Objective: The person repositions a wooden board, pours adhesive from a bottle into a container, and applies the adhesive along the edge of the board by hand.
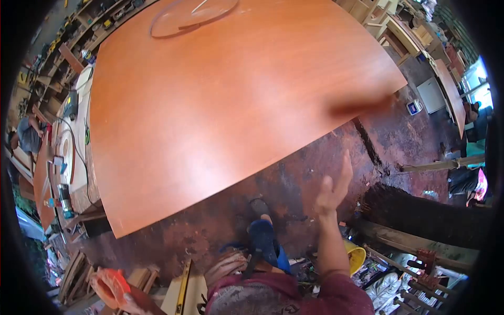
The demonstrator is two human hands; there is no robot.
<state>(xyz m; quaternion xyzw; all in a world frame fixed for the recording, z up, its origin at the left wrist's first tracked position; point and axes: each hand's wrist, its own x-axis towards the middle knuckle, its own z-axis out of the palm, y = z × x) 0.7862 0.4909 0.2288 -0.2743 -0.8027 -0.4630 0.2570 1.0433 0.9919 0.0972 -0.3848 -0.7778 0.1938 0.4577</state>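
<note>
A large reddish-brown board (236, 105) fills the middle of the view, its near edge facing my body. My right hand (333, 189) is raised in front of that edge, fingers stretched out, holding nothing. Low on the left, my left hand (107, 290) is curled around a bright orange object (122, 281); its kind is not clear. A thin curled strip (173, 35) lies on the far part of the board. Across the board's right edge stretches a brown shape (362, 106), too smeared by motion to name.
A bench (84, 181) with power tools stands left of the board; a person (30, 134) is beyond it. Below my right arm is a yellow bucket (356, 255). A yellow spirit level (184, 286) is near my body. A white container (414, 107) stands on the right floor.
</note>
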